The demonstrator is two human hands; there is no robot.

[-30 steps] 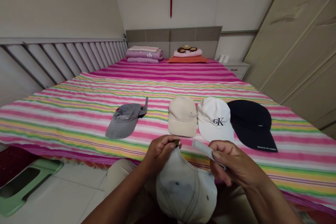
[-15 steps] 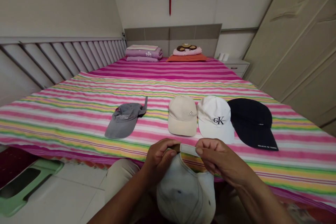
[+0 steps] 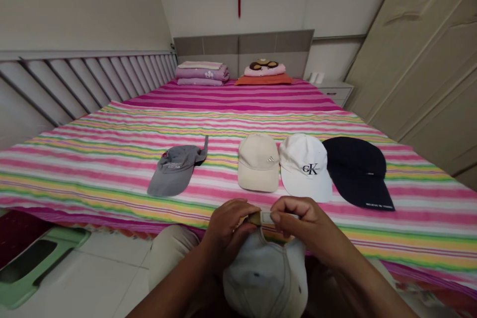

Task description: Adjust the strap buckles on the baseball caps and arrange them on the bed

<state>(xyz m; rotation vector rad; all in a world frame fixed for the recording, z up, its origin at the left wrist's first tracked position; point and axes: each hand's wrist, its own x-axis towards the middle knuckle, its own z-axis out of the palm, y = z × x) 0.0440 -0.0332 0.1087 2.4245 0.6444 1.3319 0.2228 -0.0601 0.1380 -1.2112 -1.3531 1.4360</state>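
A pale grey-blue baseball cap [image 3: 261,276] hangs over my lap at the bed's edge, its back opening towards the bed. My left hand [image 3: 231,228] is closed on the strap's left end, by a brownish buckle or fastener [image 3: 255,217]. With thumb and forefinger my right hand [image 3: 298,216] pinches the light strap [image 3: 267,216] farther right. Beyond my hands lie a beige cap [image 3: 258,164], a white cap [image 3: 304,166] with dark letters, and a black cap [image 3: 356,169], side by side. A grey cap [image 3: 177,169] lies apart to the left, its strap sticking up.
The caps rest on a striped bedspread [image 3: 112,159]. Folded bedding [image 3: 203,74] and a pink pillow pile [image 3: 264,72] sit by the headboard [image 3: 208,47]. A green stool [image 3: 37,263] stands at lower left; a white rail [image 3: 93,79] runs along the left side.
My right hand has shifted left along the strap, nearer my left hand, and less strap shows between them. The cap stays in both hands; the other caps lie unmoved.
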